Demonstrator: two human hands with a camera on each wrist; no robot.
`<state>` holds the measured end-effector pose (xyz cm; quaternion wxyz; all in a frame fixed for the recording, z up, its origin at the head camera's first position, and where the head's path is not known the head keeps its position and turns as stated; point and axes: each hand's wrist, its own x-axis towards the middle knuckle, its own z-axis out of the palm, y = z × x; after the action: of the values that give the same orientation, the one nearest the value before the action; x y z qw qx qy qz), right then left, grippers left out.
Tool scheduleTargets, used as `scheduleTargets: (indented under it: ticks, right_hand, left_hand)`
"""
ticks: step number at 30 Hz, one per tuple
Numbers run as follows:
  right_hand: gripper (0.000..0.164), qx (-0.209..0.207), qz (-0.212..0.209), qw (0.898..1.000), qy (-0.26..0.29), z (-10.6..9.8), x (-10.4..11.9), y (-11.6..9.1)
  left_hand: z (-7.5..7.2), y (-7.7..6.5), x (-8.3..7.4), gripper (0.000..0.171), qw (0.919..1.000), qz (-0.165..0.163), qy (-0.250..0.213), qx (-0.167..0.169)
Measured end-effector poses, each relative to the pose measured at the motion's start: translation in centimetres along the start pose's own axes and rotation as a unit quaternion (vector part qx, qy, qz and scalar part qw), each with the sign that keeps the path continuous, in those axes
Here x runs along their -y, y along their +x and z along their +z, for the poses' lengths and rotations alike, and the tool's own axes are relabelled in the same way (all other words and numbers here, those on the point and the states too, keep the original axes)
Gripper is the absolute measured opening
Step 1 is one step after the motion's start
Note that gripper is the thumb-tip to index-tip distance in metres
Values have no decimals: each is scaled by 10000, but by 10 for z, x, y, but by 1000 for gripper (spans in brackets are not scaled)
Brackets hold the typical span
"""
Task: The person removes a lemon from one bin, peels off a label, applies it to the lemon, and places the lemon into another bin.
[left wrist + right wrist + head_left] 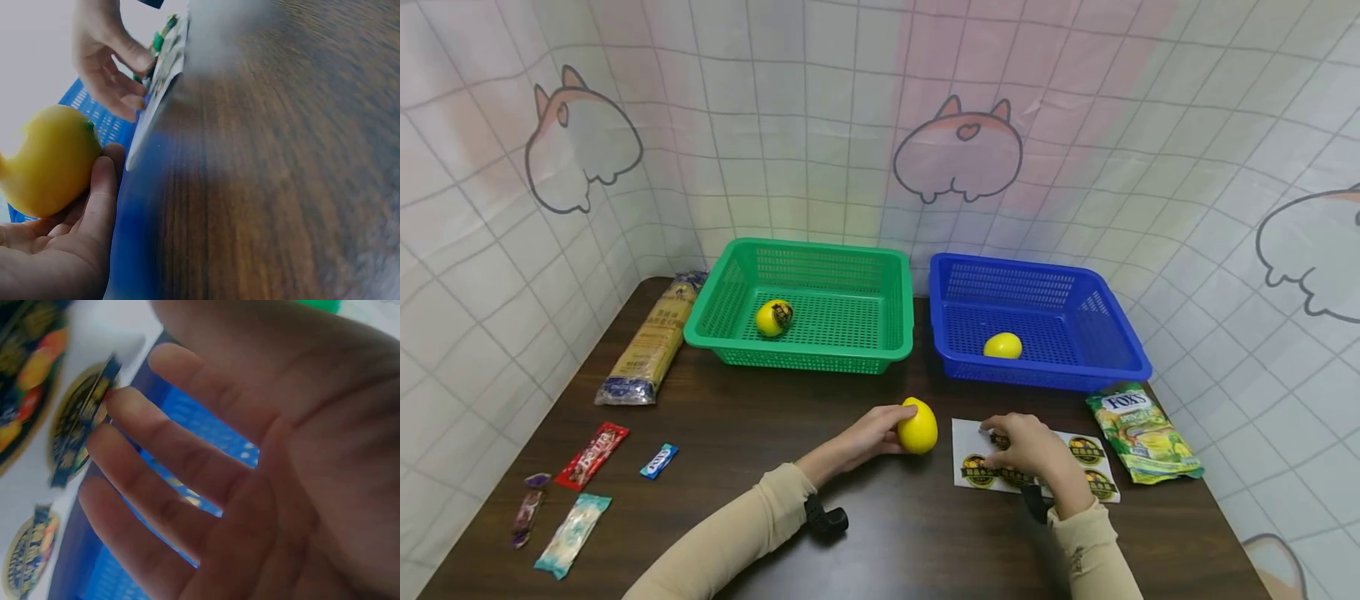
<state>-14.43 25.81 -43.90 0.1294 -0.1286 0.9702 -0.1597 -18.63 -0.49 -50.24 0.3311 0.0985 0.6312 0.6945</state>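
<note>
My left hand (868, 437) grips a yellow lemon (917, 427) between thumb and fingers over the middle of the table. In the left wrist view, the lemon (53, 161) shows a small green spot at one end. To the right, my right hand (1033, 450) is over a white sheet of stickers (966, 450), its fingers spread and slightly bent. From the right wrist view, the fingertips (125, 400) are right at a dark oval sticker (78, 425) with a gold edge. Part of the sheet is hidden under that hand.
A green basket (820, 360) holds a lemon with a dark sticker (773, 318); a blue basket (1045, 375) holds a plain lemon (1002, 346). A FOX'S candy bag (1146, 433) lies right, a noodle pack (655, 337) left, and several small wrapped snacks (572, 533) front left.
</note>
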Motion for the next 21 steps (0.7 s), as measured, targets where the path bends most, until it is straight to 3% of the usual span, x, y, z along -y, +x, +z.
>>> scheduleTargets:
  ticks: [6, 13, 21]
  right_hand:
    - [42, 72, 143, 9998, -78, 9, -8, 0]
    - [26, 10, -44, 10000, 51, 13, -6, 1]
    - [23, 66, 25, 10000, 44, 14, -4, 1]
  left_hand:
    - [1, 0, 1, 55, 9999, -41, -90, 40]
    - [2, -1, 2, 56, 9998, -88, -193, 62]
    - [2, -3, 0, 56, 9998, -87, -197, 16]
